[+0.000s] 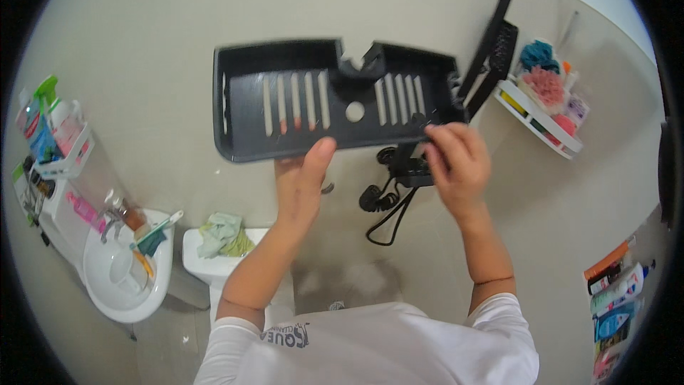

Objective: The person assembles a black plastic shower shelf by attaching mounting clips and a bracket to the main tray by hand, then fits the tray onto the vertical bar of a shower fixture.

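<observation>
A black slotted bathroom shelf (306, 144) with raised rims and a notch in its far edge is held up in front of me. My left hand (303, 175) grips its near edge, thumb on top and fingers hidden underneath. Pinkish fingertips show through the left slots. My right hand (459, 167) is curled at the shelf's near right edge, its fingertips over the rim and its thumb lower down. Beside those fingertips lies a small dark spot or piece that I cannot make out.
Behind the shelf are a black shower bar (491, 28) and a coiled black hose (381, 199). A white corner shelf (538, 125) holds bath puffs. At left are a washbasin (128, 306) and a toilet (192, 242) with cloths on it. Several bottles (616, 292) stand at lower right.
</observation>
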